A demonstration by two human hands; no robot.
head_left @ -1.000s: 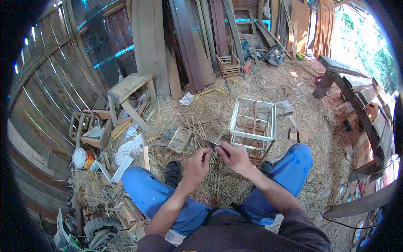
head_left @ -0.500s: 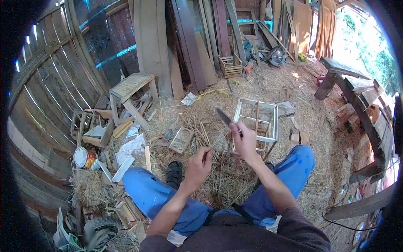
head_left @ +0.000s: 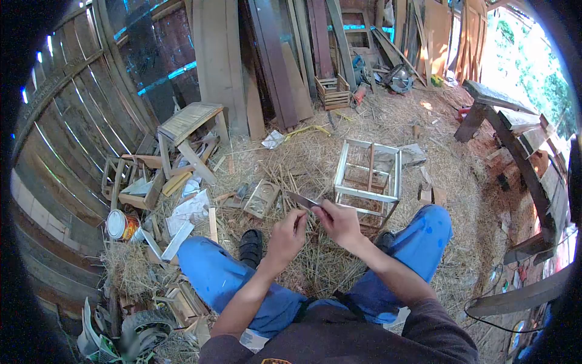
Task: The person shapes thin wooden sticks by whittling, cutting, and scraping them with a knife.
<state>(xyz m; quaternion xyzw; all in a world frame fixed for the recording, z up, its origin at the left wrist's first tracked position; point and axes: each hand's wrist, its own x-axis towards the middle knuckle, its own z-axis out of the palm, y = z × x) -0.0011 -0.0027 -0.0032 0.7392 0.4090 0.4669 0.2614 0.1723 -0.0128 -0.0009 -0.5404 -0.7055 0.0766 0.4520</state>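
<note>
In the head view, the right hand [head_left: 341,224] is closed around the handle of a knife with a dull grey metal blade [head_left: 301,199], held out in front of the person, over the straw-covered floor [head_left: 315,261]. The blade slants up and to the left, its tip beyond the left hand [head_left: 287,238]. The left hand is narrow, thumb and fingers drawn together just beside the right; whether something thin is pinched there, I cannot tell. Both hands are between the knees of the blue trousers [head_left: 215,273], above the black sandals [head_left: 250,247].

Beyond the right hand, an open box-shaped frame of white and brown wooden bars [head_left: 367,195] stands on the floor. A pale rectangular wooden piece with a rounded recess [head_left: 262,198] lies beyond the left hand. Farther left are crumpled white sheets [head_left: 189,209] and a wooden stool with a slatted top [head_left: 190,121]; at the back, a small slatted wooden crate [head_left: 333,93] sits before leaning boards [head_left: 276,67]
</note>
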